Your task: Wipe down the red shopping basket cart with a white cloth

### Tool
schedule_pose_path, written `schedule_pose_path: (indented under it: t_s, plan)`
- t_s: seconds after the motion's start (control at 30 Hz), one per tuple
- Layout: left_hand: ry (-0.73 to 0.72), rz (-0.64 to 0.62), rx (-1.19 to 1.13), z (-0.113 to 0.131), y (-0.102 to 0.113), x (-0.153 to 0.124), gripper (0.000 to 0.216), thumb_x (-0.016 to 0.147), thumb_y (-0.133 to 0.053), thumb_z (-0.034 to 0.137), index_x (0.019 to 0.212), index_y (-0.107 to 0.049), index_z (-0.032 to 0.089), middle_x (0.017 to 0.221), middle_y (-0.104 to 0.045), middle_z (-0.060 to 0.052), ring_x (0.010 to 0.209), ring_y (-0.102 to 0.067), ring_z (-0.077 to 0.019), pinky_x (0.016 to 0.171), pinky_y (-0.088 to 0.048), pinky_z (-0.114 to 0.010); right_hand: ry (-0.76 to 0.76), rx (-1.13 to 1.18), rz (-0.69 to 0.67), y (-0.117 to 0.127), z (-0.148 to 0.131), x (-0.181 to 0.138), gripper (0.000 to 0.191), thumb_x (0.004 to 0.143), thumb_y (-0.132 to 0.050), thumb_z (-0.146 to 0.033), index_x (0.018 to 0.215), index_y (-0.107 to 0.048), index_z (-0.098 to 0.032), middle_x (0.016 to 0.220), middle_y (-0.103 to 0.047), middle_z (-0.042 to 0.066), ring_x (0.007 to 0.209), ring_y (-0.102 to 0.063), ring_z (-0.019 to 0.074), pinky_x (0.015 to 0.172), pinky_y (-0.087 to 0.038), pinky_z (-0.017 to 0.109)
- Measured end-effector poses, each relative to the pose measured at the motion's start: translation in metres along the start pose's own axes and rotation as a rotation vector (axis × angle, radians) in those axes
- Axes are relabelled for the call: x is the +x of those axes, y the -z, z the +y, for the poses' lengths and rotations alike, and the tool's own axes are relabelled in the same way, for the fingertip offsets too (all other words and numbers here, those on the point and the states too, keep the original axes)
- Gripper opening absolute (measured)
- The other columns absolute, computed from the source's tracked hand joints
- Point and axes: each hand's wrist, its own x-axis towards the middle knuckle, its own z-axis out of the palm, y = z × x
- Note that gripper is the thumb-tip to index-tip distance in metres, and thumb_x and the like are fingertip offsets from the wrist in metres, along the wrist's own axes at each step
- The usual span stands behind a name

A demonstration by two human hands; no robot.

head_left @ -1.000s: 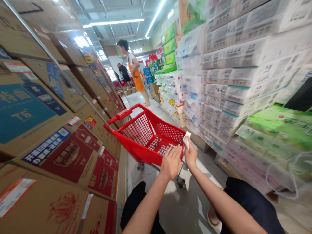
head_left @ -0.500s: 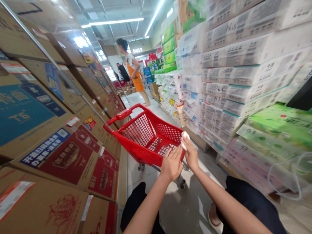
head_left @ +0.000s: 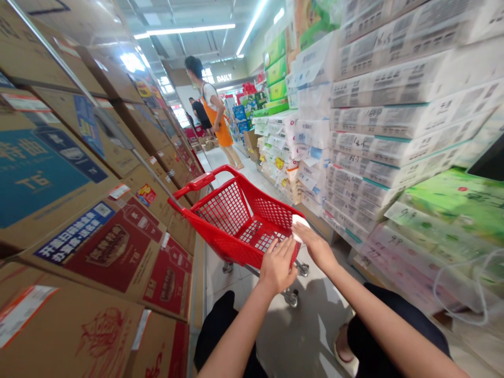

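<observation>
A red plastic shopping cart (head_left: 220, 247) with a grid basket stands in front of me, its near end toward my knees. My left hand (head_left: 276, 264) lies on the near rim, fingers stretched out and close together over the edge. At the near right corner, my right hand (head_left: 315, 244) presses a folded white cloth (head_left: 300, 226) against the rim. The fingers are bent over the cloth and cover part of it; whether it is fabric or paper tissue I cannot tell. The cart's push handle (head_left: 200, 184) points away from me.
Stacked cartons (head_left: 118, 247) rise close on the left behind a metal rail (head_left: 79, 86). Wrapped paper packs (head_left: 366, 142) are piled on the right, with green packs (head_left: 444, 205) nearer me. A person in an orange apron (head_left: 222, 126) stands farther down the aisle.
My right hand has turned and slid slightly right and down along the cart's corner with the white cloth. My left hand stays on the rim. The cart has barely shifted.
</observation>
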Motion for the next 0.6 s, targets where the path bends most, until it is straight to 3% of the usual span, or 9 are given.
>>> schedule_pose_path:
  t_s: [0.13, 0.23, 0.47, 0.6]
  plan:
    - [0.003, 0.005, -0.014, 0.003, 0.001, 0.002, 0.074, 0.088, -0.055, 0.030, 0.159, -0.038, 0.014, 0.163, -0.041, -0.010, 0.150, -0.043, -0.0237, 0.131, -0.021, -0.046, 0.020, -0.035, -0.033, 0.020, 0.032, 0.043, 0.047, 0.097, -0.045, -0.015, 0.134, -0.069, -0.031, 0.144, -0.065, 0.000, 0.140, -0.054, 0.0196, 0.125, -0.036, 0.045]
    - [-0.002, 0.011, -0.016, 0.002, 0.002, 0.004, 0.072, 0.090, -0.055, 0.031, 0.158, -0.039, 0.014, 0.162, -0.042, -0.010, 0.150, -0.043, -0.0234, 0.132, -0.020, -0.046, 0.050, -0.041, -0.054, 0.025, 0.042, 0.056, 0.041, 0.097, -0.048, -0.018, 0.127, -0.073, -0.030, 0.138, -0.069, 0.000, 0.139, -0.056, 0.0197, 0.124, -0.038, 0.046]
    - [-0.014, 0.063, -0.019, -0.005, 0.009, 0.000, 0.055, 0.100, -0.050, 0.036, 0.152, -0.050, 0.020, 0.158, -0.050, -0.006, 0.149, -0.045, -0.0223, 0.132, -0.020, -0.048, 0.061, -0.058, -0.064, 0.021, 0.032, 0.028, 0.046, 0.096, -0.042, -0.012, 0.128, -0.072, -0.025, 0.139, -0.068, 0.007, 0.141, -0.053, 0.0222, 0.124, -0.038, 0.049]
    - [-0.008, 0.081, 0.004, -0.013, 0.018, -0.010, 0.058, 0.103, -0.050, 0.047, 0.154, -0.047, 0.020, 0.160, -0.047, -0.007, 0.151, -0.041, -0.0228, 0.132, -0.019, -0.049, 0.088, -0.128, -0.077, 0.018, 0.020, 0.018, 0.044, 0.096, -0.046, -0.013, 0.129, -0.071, -0.027, 0.138, -0.069, 0.007, 0.138, -0.057, 0.0235, 0.124, -0.038, 0.050]
